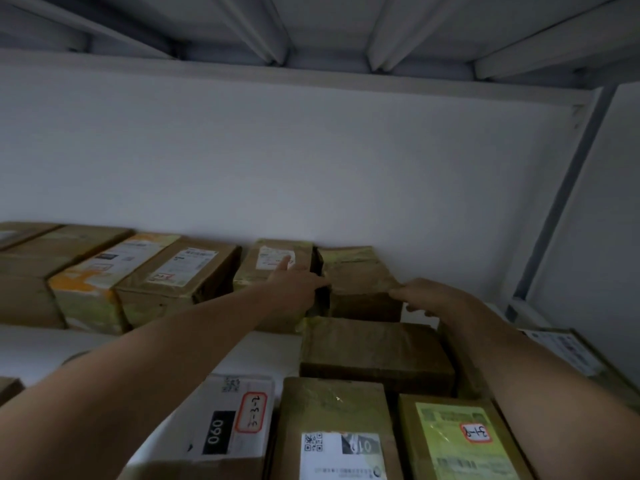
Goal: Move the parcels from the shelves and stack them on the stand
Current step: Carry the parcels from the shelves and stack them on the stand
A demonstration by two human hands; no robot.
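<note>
Parcel (pixel 356 271) sits between straight left fingers (pixel 284 263) and right fingers (pixel 399 292) curled on its corner.

One view only, from a wide-angle camera worn on the head. It faces forward into a shelf bay, level to slightly raised: the ribbed underside of the upper shelf (pixel 311 29) fills the top band and the back wall (pixel 277 161) the middle. The upright (pixel 561 188) at right leans inward across the frame. The back row of parcels (pixel 180 268) sits below centre; the nearest parcels (pixel 332 427) are cut by the bottom edge. Range is close: both forearms enter from the lower corners, the left hand (pixel 294 285) and right hand (pixel 426 299) reaching the back row beside the brown parcel (pixel 360 282).
</note>
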